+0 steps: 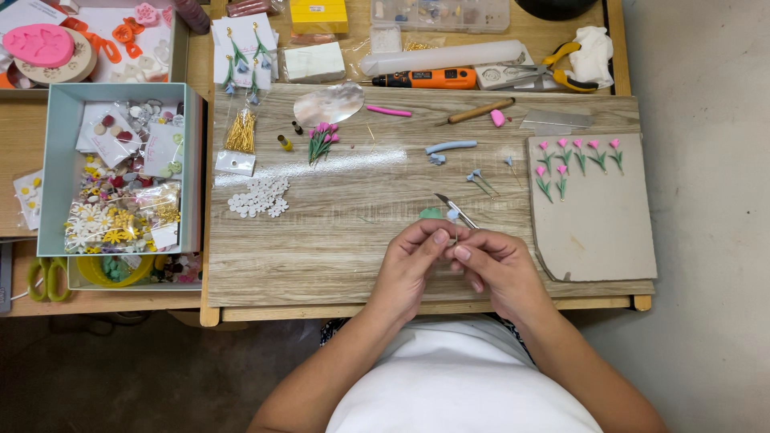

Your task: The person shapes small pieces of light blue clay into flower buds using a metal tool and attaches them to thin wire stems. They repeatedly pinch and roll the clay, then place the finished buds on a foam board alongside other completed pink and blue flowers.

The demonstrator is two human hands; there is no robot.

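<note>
Head view: hands meet over wooden board (pixel 337 232).
Left hand (pixel 409 261): fingertips pinched; contents unclear.
Right hand (pixel 497 265): holds craft knife (pixel 455 210).

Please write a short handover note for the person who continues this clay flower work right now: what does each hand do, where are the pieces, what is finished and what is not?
Left hand and right hand: fingertips pinched together over the wooden board, on something too small to identify.
Craft knife: lies on the board just beyond the hands, beside a small green clay bit.
Done: seven pink flowers with green stems, laid on the grey card; a bunch of pink flowers farther up the board.
Not done: two small blue flowers and a blue clay roll lie loose on the board; most of the card remains bare.
</note>
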